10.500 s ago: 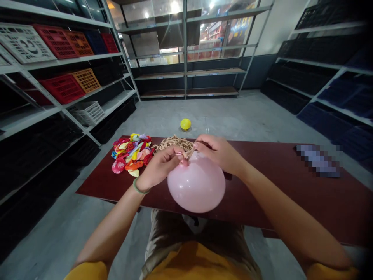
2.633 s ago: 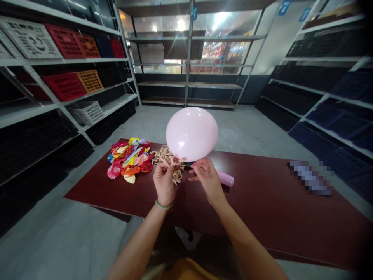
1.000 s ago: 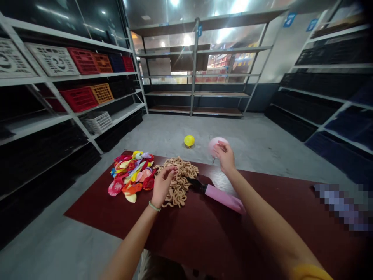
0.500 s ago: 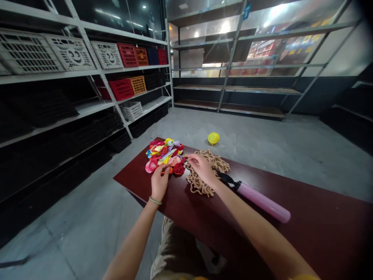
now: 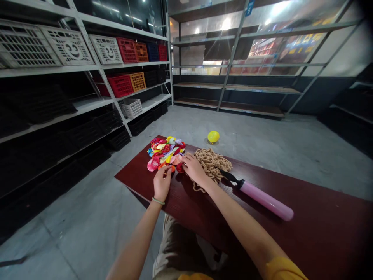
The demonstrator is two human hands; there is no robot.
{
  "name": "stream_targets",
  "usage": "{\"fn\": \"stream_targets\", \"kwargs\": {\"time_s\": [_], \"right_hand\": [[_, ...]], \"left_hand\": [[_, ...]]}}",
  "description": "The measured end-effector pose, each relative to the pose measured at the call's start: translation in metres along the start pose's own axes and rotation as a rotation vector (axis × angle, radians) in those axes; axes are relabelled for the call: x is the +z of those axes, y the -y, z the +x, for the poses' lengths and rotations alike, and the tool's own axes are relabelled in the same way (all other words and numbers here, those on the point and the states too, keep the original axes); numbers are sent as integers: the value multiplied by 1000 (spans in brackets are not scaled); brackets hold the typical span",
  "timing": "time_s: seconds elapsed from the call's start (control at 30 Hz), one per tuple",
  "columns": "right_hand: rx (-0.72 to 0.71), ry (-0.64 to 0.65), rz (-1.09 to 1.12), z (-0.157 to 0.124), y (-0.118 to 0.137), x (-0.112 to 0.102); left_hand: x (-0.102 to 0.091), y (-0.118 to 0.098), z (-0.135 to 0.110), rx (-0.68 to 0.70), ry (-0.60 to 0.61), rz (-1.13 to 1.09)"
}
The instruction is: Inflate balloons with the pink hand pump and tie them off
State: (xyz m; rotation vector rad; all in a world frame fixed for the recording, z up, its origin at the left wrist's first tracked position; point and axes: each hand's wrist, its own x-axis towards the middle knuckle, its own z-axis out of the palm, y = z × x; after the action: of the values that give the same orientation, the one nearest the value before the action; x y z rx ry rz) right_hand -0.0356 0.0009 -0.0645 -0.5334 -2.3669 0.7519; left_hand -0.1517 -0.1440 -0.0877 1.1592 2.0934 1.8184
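Two hands work at one pile of limp, many-coloured balloons [image 5: 164, 149] on the far left part of a single dark red counter [image 5: 314, 217]; the balloons overlap too much to count. The left hand [image 5: 162, 182] is at the pile's near edge, beside one orange balloon, its grip narrow, thumb close to the fingers; I cannot tell whether anything is pinched in it. The right hand [image 5: 194, 167] reaches over the pile's near right corner, fingertips at one dark red balloon [image 5: 180, 168]; its grip is partly hidden, so I cannot tell if it is closed on it.

One tangled heap of tan cord [image 5: 214, 161] lies just right of the pile, its strands uncountable. One pink pump [image 5: 265, 198] lies beyond, its one black end reaching the heap. One yellow balloon [image 5: 213, 137] is on the floor past the counter. Two orange crates [image 5: 137, 81] stand on the left shelves.
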Motion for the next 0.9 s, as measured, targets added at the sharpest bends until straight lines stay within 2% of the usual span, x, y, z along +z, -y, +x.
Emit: {"fn": "stream_targets", "kwargs": {"time_s": [0.13,0.27,0.37,0.5,0.63,0.77,0.9], "right_hand": [[116,-60,77,-3,15,-34],[260,-42,258,-13,25,-67],[341,-8,403,-24,29,-85],[411,-31,507,-42,36,-103],[459,-84,512,-61,42,-123],[490,-125,517,-79,43,-137],[489,-131,507,-93,38,-143]], "left_hand": [[-1,-2,-5,48,-23,-3],[2,-14,-9,13,-20,-107],[13,-35,-14,-41,88,-242],[36,-67,-31,-184,311,-380],[62,-81,-56,-346,510,-560],[83,-86,-73,-389,562,-661],[96,-98,-80,-442,632,-687]]}}
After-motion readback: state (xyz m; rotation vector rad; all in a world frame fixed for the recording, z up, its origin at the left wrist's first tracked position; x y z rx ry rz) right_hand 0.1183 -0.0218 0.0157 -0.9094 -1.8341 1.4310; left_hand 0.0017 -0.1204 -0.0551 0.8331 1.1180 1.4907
